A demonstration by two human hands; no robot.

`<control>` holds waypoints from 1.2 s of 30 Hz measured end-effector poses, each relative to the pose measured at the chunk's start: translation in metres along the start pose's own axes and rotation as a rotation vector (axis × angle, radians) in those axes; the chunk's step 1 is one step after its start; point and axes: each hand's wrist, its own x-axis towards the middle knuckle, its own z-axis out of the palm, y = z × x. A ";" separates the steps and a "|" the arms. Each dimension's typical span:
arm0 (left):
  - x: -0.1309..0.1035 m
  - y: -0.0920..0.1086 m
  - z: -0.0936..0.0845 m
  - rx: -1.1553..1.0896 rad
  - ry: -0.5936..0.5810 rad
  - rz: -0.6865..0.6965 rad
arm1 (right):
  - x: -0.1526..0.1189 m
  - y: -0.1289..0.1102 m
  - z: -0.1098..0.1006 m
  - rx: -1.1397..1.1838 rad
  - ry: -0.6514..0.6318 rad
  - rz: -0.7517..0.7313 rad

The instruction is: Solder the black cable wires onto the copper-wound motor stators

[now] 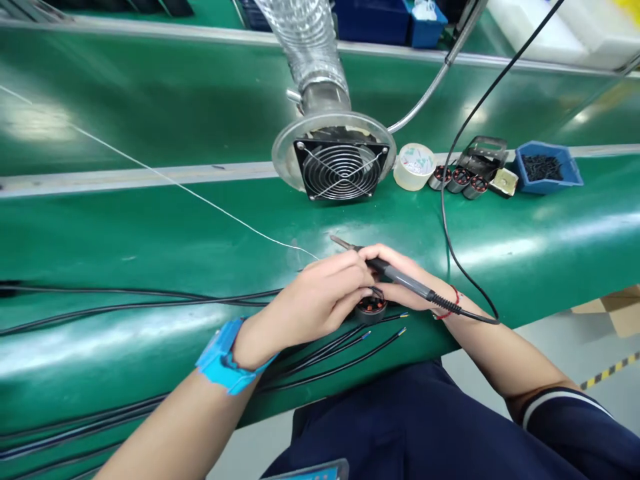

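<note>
My right hand [407,270] is closed with a soldering iron [407,281] lying across it, the metal tip pointing up and left, away from the motor. A small round motor part [371,309] with orange and copper windings sits under my fingertips. My left hand [325,290] is closed, its thumb and fingers pinching a thin black cable end [377,292] just above the motor part. A thin white wire [225,212], which looks like solder, runs from the upper left to my left hand. The fingertips partly hide one another.
A fume extractor fan [345,172] hangs just beyond my hands. Several black cables [325,353] with stripped ends lie on the green bench [150,247]. Behind right stand a tape roll [415,167], more motor parts [459,180], a sponge box [503,182] and a blue bin [545,170].
</note>
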 end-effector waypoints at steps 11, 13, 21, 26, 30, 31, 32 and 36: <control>-0.007 -0.019 -0.031 0.052 -0.099 -0.187 | -0.005 -0.004 0.031 -0.407 0.512 -0.172; -0.010 -0.025 -0.034 -0.001 -0.147 -0.165 | -0.003 -0.010 0.038 -0.476 0.471 -0.140; -0.016 -0.035 -0.043 -0.106 -0.172 -0.108 | 0.014 -0.014 0.058 -0.260 0.481 -0.135; -0.017 -0.045 -0.042 -0.115 -0.166 -0.142 | 0.016 -0.006 0.061 -0.320 0.502 -0.131; -0.016 -0.050 -0.040 -0.121 -0.156 -0.159 | 0.017 0.002 0.063 -0.363 0.542 -0.133; -0.016 -0.050 -0.039 -0.116 -0.154 -0.166 | 0.018 0.004 0.064 -0.345 0.561 -0.118; -0.016 -0.050 -0.039 -0.109 -0.155 -0.172 | 0.019 0.006 0.066 -0.319 0.578 -0.104; -0.018 -0.049 -0.041 -0.089 -0.168 -0.171 | 0.020 0.004 0.068 -0.379 0.622 -0.132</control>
